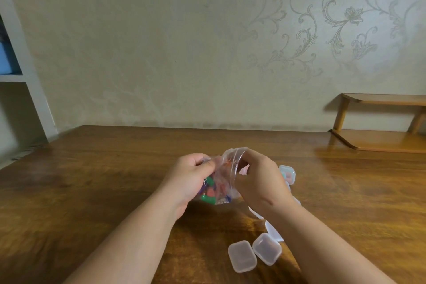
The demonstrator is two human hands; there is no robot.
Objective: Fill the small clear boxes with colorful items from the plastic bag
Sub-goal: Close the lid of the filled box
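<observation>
Hands: left hand (pixel 193 177) and right hand (pixel 258 182) are both pinching the crinkly clear plastic bag (pixel 227 163) of colorful pieces (pixel 208 196) over the brown wooden table (pixel 115 180). Looks early to me: one small clear box (pixel 288 174) is holding pink bits, two nearer boxes (pixel 242 256) are sitting empty.

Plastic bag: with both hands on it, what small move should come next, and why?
Probably spread open the plastic bag: left hand and right hand both pinch its top, colorful items sit inside, and two clear boxes nearby look empty.

Crumpled plastic bag (pixel 227 175) of colorful items (pixel 208 196) up over mid-table (pixel 115 180); closed clear box (pixel 242 256) just beside second clear box (pixel 267 248), near the front edge.
</observation>
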